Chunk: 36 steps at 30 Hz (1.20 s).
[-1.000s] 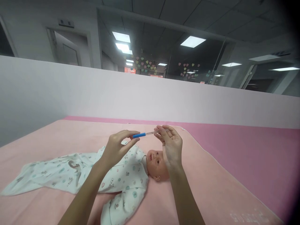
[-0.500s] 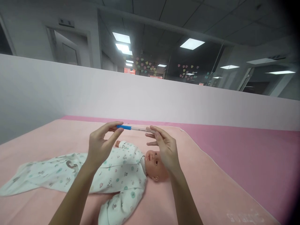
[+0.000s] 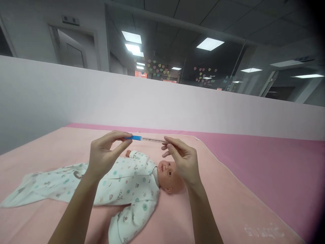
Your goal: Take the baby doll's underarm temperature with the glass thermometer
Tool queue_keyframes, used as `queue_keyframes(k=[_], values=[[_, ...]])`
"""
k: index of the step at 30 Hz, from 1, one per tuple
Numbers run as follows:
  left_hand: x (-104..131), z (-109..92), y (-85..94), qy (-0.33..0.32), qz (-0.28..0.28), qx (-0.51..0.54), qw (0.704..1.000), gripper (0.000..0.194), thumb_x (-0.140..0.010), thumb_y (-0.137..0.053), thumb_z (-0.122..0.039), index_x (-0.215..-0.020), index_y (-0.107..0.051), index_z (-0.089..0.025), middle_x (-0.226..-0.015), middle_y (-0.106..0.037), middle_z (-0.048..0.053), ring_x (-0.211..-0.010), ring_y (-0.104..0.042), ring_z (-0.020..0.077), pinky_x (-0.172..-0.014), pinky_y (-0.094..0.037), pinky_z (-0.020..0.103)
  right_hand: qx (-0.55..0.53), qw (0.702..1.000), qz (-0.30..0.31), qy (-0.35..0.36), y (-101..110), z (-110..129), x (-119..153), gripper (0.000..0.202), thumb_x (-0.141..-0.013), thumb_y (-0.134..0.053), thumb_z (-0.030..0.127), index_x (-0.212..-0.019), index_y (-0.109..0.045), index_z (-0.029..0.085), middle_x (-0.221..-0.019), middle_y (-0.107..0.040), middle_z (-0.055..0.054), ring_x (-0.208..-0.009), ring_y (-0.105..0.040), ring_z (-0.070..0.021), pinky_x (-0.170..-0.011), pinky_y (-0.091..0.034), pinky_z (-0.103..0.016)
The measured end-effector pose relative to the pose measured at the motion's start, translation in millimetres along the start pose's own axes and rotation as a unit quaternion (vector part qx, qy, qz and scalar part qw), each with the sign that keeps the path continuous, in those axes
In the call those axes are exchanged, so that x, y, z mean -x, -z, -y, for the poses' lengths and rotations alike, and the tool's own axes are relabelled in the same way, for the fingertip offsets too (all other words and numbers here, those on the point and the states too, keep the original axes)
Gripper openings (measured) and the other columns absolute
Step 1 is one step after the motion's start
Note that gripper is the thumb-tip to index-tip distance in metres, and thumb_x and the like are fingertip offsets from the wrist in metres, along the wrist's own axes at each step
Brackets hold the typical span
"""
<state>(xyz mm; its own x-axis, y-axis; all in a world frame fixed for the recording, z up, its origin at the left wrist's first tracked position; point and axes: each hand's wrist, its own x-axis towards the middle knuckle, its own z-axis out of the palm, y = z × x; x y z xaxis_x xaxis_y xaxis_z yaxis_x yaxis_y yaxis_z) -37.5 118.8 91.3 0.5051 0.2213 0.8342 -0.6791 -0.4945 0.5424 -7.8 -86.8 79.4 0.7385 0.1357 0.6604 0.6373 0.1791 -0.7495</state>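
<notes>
A slim clear thermometer (image 3: 152, 139) with a blue end is held level between my two hands, above the doll. My left hand (image 3: 106, 152) pinches the blue end between thumb and fingers. The clear end is pinched by my right hand (image 3: 184, 159), with its lower fingers curled. Beneath them a baby doll (image 3: 137, 183) lies on its back in a white patterned sleepsuit, its head to the right, partly behind my right wrist.
The doll lies on a peach blanket (image 3: 228, 203) over a pink surface (image 3: 266, 162). Behind stands a low white wall (image 3: 162, 105), with a glass pane bearing heart stickers above it. A door shows at the upper left.
My hands have moved slightly apart, the left one leftward and the right one rightward, both still on the thermometer. The thermometer has turned a little, and marks along it show more clearly.
</notes>
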Motion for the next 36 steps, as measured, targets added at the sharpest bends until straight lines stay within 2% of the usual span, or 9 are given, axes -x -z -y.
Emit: queue_keyframes(k=[13, 29, 36], values=[[-2, 2, 10.3, -0.046, 0.057, 0.002, 0.997, 0.016, -0.068, -0.068, -0.015, -0.081, -0.069, -0.025, -0.079, -0.068, -0.001, -0.075, -0.062, 0.0154, -0.069, -0.052, 0.029, 0.011, 1.0, 0.019, 0.022, 5, 2, 0, 0.023, -0.082, -0.053, 0.018, -0.101, -0.065, 0.024, -0.093, -0.063, -0.002, -0.077, -0.062, -0.0133, -0.068, -0.055, -0.03], [-1, 4, 11.5, -0.06, 0.056, -0.013, 0.997, 0.018, -0.068, -0.069, -0.015, -0.082, -0.069, -0.026, -0.079, -0.068, -0.002, -0.076, -0.063, 0.0141, -0.071, -0.052, 0.027, 0.01, 0.999, 0.02, 0.029, 7, 0, 1, 0.023, -0.081, -0.054, 0.016, -0.101, -0.065, 0.022, -0.09, -0.065, -0.002, -0.076, -0.063, -0.0128, -0.071, -0.055, -0.03], [0, 4, 7.2, -0.038, 0.064, -0.041, 0.996, 0.013, -0.07, -0.068, -0.023, -0.082, -0.069, -0.026, -0.08, -0.068, -0.002, -0.074, -0.063, 0.0138, -0.071, -0.052, 0.026, 0.029, 0.999, 0.013, -0.012, 11, 4, 4, 0.021, -0.075, -0.061, 0.017, -0.096, -0.067, 0.018, -0.085, -0.067, -0.004, -0.068, -0.065, -0.0139, -0.065, -0.057, -0.03]])
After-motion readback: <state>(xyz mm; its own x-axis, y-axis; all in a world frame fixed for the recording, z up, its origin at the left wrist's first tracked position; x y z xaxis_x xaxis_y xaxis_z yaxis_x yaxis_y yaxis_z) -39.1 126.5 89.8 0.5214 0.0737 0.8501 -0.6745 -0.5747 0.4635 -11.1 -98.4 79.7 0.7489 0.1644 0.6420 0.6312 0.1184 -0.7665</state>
